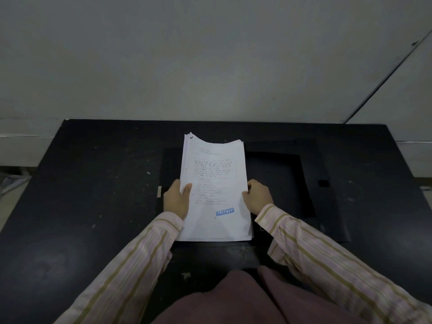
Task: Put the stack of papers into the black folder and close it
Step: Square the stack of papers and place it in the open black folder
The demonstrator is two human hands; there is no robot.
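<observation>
A stack of white papers [214, 174] with printed text and a blue "REJECTED" stamp is held over the middle of the black table. My left hand [177, 199] grips its left edge, thumb on top. My right hand [257, 196] holds its right edge. The black folder [311, 183] lies open and flat on the table beneath and to the right of the papers; its right flap carries a small dark clasp. The stack's far end curls upward. The folder's left half is mostly hidden under the papers.
The black table [93, 183] is speckled with pale marks. A small metal plate [159, 191] sits left of my left hand. A grey wall rises behind the table's far edge. Striped sleeves and a maroon garment fill the near edge.
</observation>
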